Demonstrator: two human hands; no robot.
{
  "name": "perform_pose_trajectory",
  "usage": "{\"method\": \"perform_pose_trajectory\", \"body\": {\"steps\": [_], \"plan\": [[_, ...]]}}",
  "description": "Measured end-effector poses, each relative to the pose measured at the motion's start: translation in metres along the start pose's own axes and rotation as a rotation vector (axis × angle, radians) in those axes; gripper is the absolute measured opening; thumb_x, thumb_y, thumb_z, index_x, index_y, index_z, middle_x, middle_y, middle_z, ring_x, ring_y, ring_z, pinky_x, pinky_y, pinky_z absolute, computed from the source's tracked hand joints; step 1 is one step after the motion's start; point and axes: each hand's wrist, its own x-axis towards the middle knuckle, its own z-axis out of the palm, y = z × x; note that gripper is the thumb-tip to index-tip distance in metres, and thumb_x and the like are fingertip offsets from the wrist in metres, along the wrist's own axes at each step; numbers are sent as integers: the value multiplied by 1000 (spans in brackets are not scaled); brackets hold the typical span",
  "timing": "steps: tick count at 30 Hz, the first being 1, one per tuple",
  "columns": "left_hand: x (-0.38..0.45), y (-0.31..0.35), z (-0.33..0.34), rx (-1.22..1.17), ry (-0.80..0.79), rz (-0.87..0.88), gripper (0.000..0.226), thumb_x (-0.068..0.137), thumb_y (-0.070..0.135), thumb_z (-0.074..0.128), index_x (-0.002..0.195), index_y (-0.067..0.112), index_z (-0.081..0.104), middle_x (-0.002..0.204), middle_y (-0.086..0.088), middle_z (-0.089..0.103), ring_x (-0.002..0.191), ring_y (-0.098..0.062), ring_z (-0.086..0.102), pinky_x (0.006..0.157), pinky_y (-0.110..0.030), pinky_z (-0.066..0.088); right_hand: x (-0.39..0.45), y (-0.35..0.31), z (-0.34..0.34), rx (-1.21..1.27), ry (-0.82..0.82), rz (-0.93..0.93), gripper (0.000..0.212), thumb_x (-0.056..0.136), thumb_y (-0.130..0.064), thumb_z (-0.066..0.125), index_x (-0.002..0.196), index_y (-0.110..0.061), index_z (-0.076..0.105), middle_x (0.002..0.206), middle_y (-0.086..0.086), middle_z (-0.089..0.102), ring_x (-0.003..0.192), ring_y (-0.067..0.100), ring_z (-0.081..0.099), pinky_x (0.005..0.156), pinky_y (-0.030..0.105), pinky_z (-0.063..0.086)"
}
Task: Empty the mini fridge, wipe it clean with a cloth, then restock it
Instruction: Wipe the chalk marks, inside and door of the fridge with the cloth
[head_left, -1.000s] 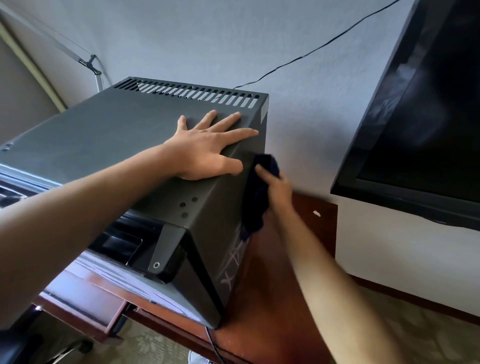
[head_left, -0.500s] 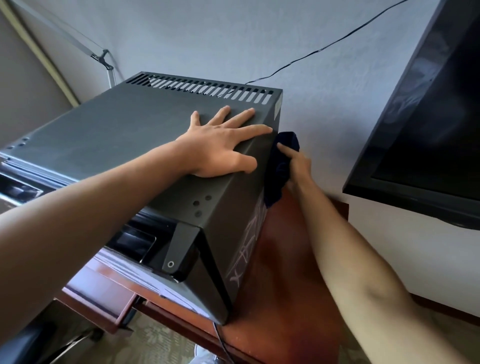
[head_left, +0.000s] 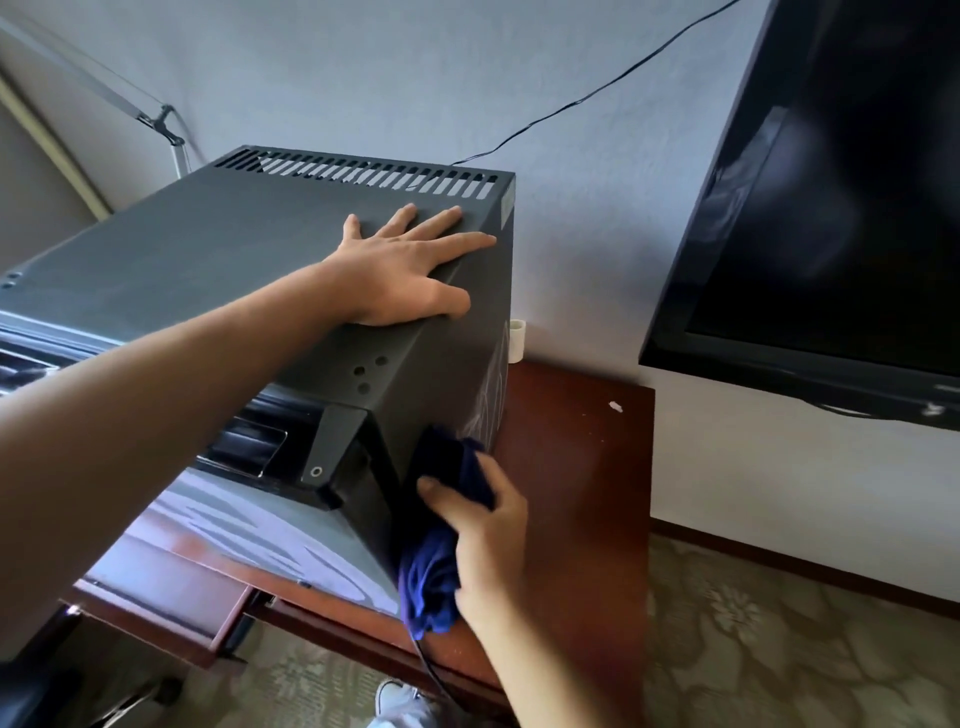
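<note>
1. Head view: left hand lies flat, fingers spread, on the mini fridge top, holding nothing.
2. Mini fridge stands at the desk left edge.
3. Right hand grips the blue cloth, pressing it against the fridge's lower right side.

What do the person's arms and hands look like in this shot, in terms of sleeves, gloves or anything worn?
Both forearms are bare, with no sleeves in view. The left hand and right hand wear no gloves, and no rings, watch or wristband show.
</note>
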Motion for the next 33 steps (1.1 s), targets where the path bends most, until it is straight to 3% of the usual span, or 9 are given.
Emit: {"method": "perform_pose_trajectory", "body": {"steps": [3,7,12,16,21,25,29,31,33], "plan": [[0,0,1,8,2,3,85,70,64,41,150,68,13,171,19,-1,159,-19,-5,119,-71,-4,-16,8,-1,-124,-16,-143,37,67,-22,87,102,-15,77,103,17,72,98,30,70,92,46,53],[0,-1,1,9,1,2,86,70,63,41,150,68,13,171,19,-1,159,-19,-5,119,-70,-4,-20,26,-13,-209,-31,-255,31,71,-23,83,99,-12,75,97,10,66,95,26,67,86,29,51],[1,-3,1,9,-3,5,85,70,62,41,150,68,12,171,20,-2,159,-18,-6,120,-69,-4,-15,88,-55,-326,50,13,31,69,-23,84,95,-12,73,93,20,70,86,25,66,84,43,53],[4,-4,1,9,-2,9,85,69,62,42,149,69,13,171,20,-2,159,-18,-6,120,-69,-3,-2,128,-89,-421,77,276,21,70,-3,82,88,-12,77,87,15,76,80,16,67,75,29,52],[4,-3,2,8,2,6,86,68,62,42,149,70,14,171,21,-1,159,-16,-6,120,-68,-2,21,187,-123,-683,80,392,32,54,-21,77,77,-43,76,77,-12,76,80,15,72,73,28,54],[4,-5,2,11,3,15,85,68,62,42,148,70,14,171,21,-1,158,-15,-5,120,-69,-1,27,186,-120,-800,58,385,37,66,-16,79,88,-45,73,81,-18,73,88,10,72,72,13,49],[3,-3,2,5,6,9,86,68,62,42,149,69,15,171,20,-1,159,-16,-5,120,-69,-2,25,184,-119,-849,43,346,25,61,-35,72,70,-58,67,87,-12,78,86,12,74,78,29,56],[2,-3,1,0,4,8,85,69,62,42,149,69,15,171,20,-1,159,-16,-5,120,-69,-3,21,167,-110,-866,49,329,18,60,-43,69,74,-54,71,85,-12,78,84,13,73,75,34,55],[2,-2,1,-1,3,9,85,69,62,42,150,69,15,171,21,-1,159,-16,-6,120,-69,-3,14,142,-96,-891,71,288,33,61,-52,66,91,-44,75,85,-12,77,82,13,72,73,34,55]]}}
